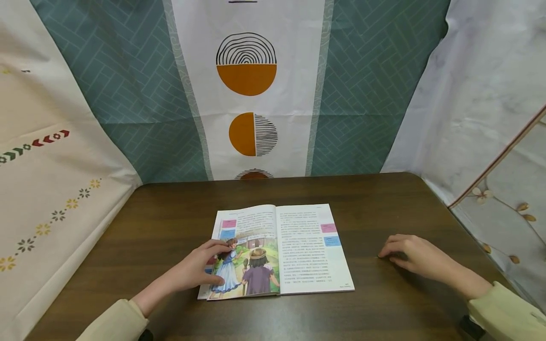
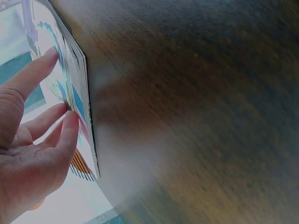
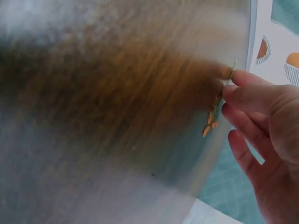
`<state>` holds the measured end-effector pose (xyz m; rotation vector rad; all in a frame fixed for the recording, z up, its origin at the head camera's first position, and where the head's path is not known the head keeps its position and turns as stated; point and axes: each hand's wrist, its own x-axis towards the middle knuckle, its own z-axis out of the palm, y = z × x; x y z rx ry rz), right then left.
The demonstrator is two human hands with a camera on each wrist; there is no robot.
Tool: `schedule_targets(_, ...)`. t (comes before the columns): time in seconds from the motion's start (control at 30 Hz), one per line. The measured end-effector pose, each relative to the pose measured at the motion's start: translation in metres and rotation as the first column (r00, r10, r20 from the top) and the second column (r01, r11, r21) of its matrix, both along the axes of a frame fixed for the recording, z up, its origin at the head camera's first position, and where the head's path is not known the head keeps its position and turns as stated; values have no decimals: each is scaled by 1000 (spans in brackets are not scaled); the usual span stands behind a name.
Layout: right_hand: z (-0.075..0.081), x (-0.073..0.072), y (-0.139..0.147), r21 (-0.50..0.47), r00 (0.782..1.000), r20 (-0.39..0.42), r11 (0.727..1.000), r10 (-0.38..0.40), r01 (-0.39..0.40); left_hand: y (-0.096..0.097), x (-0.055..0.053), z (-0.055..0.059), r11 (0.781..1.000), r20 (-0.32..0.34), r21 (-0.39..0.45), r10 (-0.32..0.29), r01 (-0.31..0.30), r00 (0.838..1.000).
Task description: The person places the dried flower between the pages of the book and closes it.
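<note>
An open book (image 1: 304,265) lies on the table, text on its right page and a coloured picture of two figures on the left page (image 1: 262,270). My left hand (image 1: 200,265) rests on the outer side of that left page, thumb and fingertips spread on the picture. From the left wrist, the thumb (image 2: 39,65) and fingertips meet the page near its edge. To the right of the book, my right hand (image 1: 411,253) is low over the table. It pinches a thin gold-coloured stick with small leaf-like pieces (image 3: 210,123) between thumb and forefinger; the head view shows just a speck of it.
The dark wooden table (image 1: 170,203) reaches back to a hanging green and white cloth (image 1: 256,104) with orange half-circles. Pale patterned cloths hang at the left (image 1: 51,189) and right (image 1: 482,118), close along the table's sides.
</note>
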<state>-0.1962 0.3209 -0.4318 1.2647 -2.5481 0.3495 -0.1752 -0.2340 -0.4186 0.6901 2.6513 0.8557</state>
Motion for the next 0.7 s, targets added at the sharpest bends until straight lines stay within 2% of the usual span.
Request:
schedule_targets(0.17, -2, -6, -5, -3, 999, -39, 1000, 24, -25, 0, 0, 0, 1000, 2, 4, 3, -3, 1000)
schedule_targets(0.37, -2, -14, -13, 16, 998, -46, 999, 32, -31, 0, 0, -1, 1000, 9, 13, 9, -9, 1000)
schedule_targets(0.7, 1, -26, -21, 55, 998, -8, 997, 62, -61, -1, 0, -1, 1000, 15, 19, 11, -11, 1000)
